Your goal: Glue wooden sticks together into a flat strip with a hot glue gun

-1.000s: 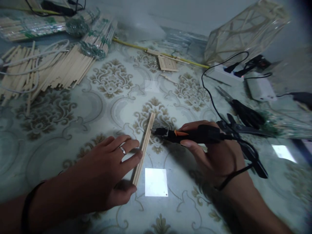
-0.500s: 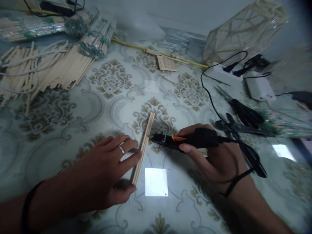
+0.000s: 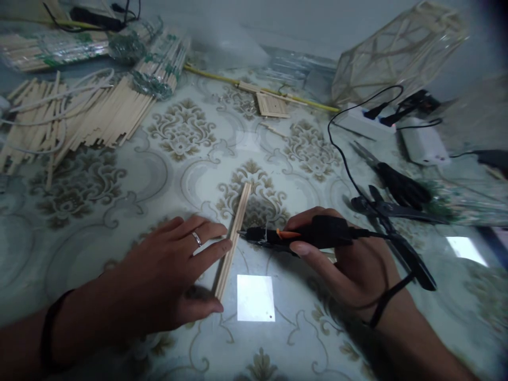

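Forward, slightly rightward: long axis of the wooden strip (image 3: 237, 221).

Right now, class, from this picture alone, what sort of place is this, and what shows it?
Probably a tabletop craft workspace: loose wooden sticks are piled at the back left, a pale lattice framework stands at the back right, and the right hand holds a corded black tool.
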`<move>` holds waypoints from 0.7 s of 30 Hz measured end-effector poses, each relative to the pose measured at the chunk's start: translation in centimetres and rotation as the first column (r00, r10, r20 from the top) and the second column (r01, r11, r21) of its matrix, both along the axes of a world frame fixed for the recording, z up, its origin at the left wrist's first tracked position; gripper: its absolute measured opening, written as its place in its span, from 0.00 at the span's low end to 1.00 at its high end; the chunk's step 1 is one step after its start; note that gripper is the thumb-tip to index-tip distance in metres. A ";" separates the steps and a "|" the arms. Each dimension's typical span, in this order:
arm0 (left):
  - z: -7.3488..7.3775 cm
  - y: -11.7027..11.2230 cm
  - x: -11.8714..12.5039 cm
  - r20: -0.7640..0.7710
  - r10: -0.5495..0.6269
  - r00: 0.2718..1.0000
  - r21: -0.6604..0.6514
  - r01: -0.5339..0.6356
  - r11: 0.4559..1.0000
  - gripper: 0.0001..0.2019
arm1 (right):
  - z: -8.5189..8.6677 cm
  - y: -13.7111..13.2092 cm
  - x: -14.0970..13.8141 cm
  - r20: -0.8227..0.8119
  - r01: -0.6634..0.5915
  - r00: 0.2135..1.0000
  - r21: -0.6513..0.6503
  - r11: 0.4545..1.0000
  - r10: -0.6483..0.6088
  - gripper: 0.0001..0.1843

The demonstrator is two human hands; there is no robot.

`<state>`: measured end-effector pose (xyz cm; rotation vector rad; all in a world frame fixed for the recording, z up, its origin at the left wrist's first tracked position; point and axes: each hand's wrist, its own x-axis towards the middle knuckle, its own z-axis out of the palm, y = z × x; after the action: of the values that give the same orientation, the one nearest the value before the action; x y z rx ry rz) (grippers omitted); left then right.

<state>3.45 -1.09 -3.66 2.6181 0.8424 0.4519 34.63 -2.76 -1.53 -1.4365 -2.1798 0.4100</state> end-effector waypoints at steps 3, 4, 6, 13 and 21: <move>0.0 0.1 0.0 0.006 -0.014 1.000 -0.002 0.014 1.000 0.31 | 0.4 -0.2 -0.1 -0.011 -0.020 1.000 -0.051 0.999 0.020 0.08; 0.0 0.2 -0.1 0.011 -0.014 1.000 -0.003 0.014 1.000 0.30 | 0.4 -0.3 -0.2 -0.021 -0.030 0.999 -0.068 0.997 0.029 0.07; 0.0 0.2 -0.1 0.016 -0.012 1.000 -0.004 0.012 1.000 0.29 | 0.2 -0.6 -0.2 -0.046 -0.055 0.998 -0.097 0.994 0.051 0.06; 0.0 0.1 -0.1 0.008 0.001 1.000 -0.007 -0.001 1.000 0.30 | -0.1 -1.0 -0.5 -0.134 -0.150 0.982 -0.103 0.983 0.135 0.03; 0.1 0.0 0.0 -0.008 0.008 1.000 -0.003 -0.008 1.000 0.35 | 0.0 -1.0 -0.6 -0.156 -0.179 0.975 -0.121 0.976 0.160 0.03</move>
<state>3.46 -1.11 -3.61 2.6164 0.8553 0.4423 34.08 -3.72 -1.55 -1.2484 -2.1980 0.7130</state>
